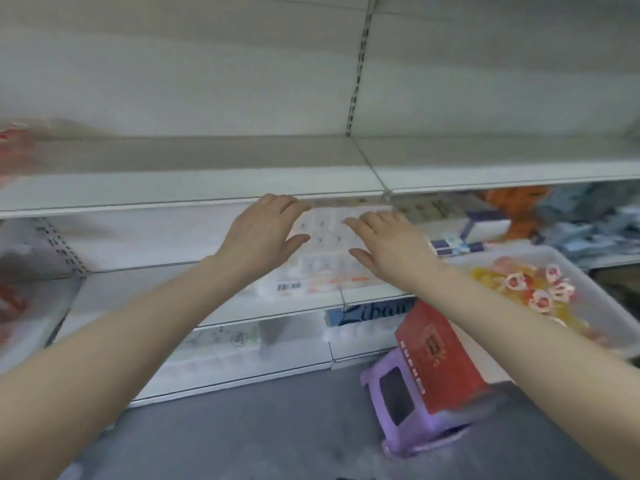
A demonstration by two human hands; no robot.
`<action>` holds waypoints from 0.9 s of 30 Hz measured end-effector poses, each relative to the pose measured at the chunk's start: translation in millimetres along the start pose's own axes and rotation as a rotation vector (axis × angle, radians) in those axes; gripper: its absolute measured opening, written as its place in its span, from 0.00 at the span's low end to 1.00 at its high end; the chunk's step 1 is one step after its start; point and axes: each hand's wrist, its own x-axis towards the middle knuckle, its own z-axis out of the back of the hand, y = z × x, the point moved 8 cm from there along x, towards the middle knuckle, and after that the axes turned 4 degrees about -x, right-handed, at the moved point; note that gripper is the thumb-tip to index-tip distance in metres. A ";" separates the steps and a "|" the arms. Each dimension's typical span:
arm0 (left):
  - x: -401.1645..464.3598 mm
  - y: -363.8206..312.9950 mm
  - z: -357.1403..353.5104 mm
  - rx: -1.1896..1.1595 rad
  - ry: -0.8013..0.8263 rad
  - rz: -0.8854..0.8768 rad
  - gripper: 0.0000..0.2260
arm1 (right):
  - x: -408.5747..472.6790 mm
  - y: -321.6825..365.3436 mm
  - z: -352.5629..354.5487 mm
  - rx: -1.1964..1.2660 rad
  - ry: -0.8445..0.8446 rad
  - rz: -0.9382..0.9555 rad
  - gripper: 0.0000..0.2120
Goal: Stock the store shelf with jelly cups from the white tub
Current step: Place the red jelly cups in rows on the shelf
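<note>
Both hands — left hand, right hand — lay spread fingers flat on the clear pack, apparently squaring it on the shelf, white tub at 3 o'clock.

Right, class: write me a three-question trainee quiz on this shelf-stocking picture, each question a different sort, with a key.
1. True or false: both hands, the left hand and the right hand, rest flat with straight fingers on the clear wrapped pack on the middle shelf.
2. Where is the white tub of jelly cups? A) to the person's right B) on the top shelf C) on the floor at the left
3. Fill in: the red box sits on a purple ______.

Key: 1 true; 2 A; 3 stool.
</note>
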 end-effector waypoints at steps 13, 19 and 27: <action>100.4 -221.7 -147.5 -0.192 0.100 -0.177 0.20 | -219.5 -182.5 -57.5 -0.017 0.216 -0.249 0.23; 128.2 -302.4 -224.0 -0.242 0.178 -0.231 0.20 | -303.6 -265.2 -99.6 0.004 0.325 -0.367 0.26; 145.4 -362.3 -309.8 -0.289 0.312 -0.205 0.20 | -383.5 -338.8 -177.3 0.157 0.539 -0.546 0.24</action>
